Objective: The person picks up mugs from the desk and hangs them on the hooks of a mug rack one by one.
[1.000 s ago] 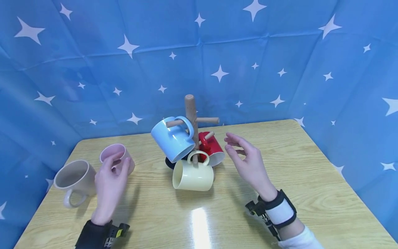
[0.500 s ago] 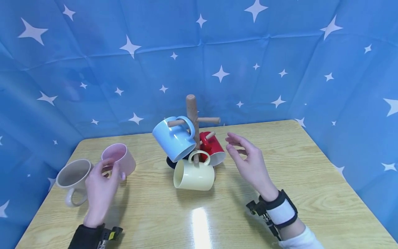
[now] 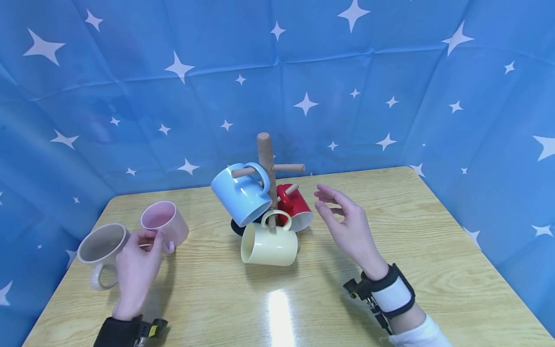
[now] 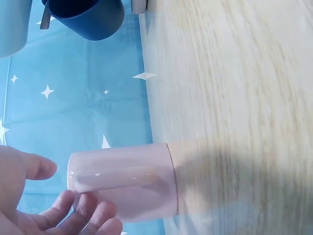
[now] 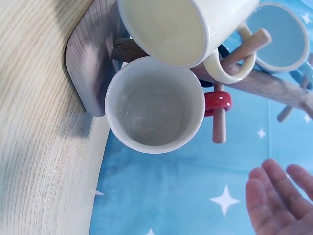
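Note:
A pink mug [image 3: 172,226] stands upright on the table at the left, its handle [image 4: 115,179] towards me. My left hand [image 3: 136,267] is right at that handle. In the left wrist view the fingers [image 4: 83,210] lie against or just beside the handle, which I cannot tell, and the thumb [image 4: 41,166] stays apart from it. To the right of a wooden mug tree [image 3: 265,152], my right hand [image 3: 349,231] hovers with relaxed fingers and holds nothing. Nearest to it hangs a red mug [image 3: 299,207] with a white inside.
A greyish mug [image 3: 101,250] stands at the far left, partly behind the left hand. On the tree hang a light blue mug [image 3: 240,197], a cream mug [image 3: 270,248] and a dark blue mug [image 4: 93,22]. A starry blue curtain [image 3: 277,96] closes off the table's back.
My left hand has drawn back from over the pink mug, leftward and down to its handle. The right hand and the hanging mugs have kept their places.

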Demonstrator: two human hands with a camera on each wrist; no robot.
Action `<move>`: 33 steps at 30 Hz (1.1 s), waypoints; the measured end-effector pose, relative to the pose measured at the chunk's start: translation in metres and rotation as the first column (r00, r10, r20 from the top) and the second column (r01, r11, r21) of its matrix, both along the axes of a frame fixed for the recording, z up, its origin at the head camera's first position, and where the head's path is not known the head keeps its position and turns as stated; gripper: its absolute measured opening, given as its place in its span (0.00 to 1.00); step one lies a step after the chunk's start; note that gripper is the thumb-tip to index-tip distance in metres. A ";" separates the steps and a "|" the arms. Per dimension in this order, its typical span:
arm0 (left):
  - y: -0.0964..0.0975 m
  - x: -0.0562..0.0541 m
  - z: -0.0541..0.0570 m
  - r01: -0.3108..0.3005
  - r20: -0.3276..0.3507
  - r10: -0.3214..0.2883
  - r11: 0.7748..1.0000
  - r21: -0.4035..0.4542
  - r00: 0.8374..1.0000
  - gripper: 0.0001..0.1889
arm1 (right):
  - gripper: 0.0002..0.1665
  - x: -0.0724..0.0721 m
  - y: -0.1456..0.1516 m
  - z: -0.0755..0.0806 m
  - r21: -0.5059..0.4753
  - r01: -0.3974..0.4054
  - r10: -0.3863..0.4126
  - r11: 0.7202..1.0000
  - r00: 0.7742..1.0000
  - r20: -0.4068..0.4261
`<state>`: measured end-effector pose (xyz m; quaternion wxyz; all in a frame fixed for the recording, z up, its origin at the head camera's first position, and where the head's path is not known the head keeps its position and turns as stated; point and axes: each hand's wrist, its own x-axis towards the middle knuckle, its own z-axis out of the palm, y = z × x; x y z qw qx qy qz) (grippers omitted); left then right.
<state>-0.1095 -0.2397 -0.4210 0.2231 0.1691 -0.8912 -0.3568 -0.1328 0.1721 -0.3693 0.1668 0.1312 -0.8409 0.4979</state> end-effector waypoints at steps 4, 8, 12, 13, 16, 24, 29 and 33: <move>-0.003 -0.001 -0.002 0.017 0.048 -0.016 1.000 -0.011 0.999 0.19 | 0.25 0.000 0.000 0.000 -0.005 -0.001 0.001 1.000 1.000 0.003; -0.005 -0.002 -0.004 0.028 0.089 -0.025 0.999 -0.029 0.996 0.21 | 0.24 0.000 0.001 0.001 -0.005 -0.001 0.001 1.000 1.000 0.000; -0.008 -0.005 -0.007 0.060 0.145 -0.053 0.997 -0.043 0.988 0.24 | 0.24 0.000 0.001 0.001 -0.001 -0.004 0.004 1.000 1.000 -0.004; -0.009 -0.006 -0.008 0.069 0.156 -0.061 0.997 -0.042 0.986 0.25 | 0.25 0.000 0.001 0.000 -0.001 -0.005 0.005 1.000 1.000 -0.005; -0.009 -0.007 -0.011 0.080 0.164 -0.071 0.996 -0.050 0.984 0.24 | 0.25 0.000 0.001 0.000 0.001 -0.006 0.006 1.000 1.000 -0.003; -0.007 -0.011 -0.014 0.091 0.172 -0.084 0.995 -0.037 0.982 0.20 | 0.24 0.000 0.001 0.001 0.006 -0.001 0.001 1.000 1.000 0.001; -0.003 -0.012 -0.016 0.080 0.158 -0.076 0.997 -0.017 0.984 0.19 | 0.24 0.001 0.001 0.002 0.002 -0.003 0.003 1.000 1.000 0.000; -0.001 -0.012 -0.016 0.063 0.151 -0.067 0.998 0.028 0.986 0.21 | 0.24 0.002 0.001 0.003 0.004 -0.006 0.006 1.000 1.000 0.000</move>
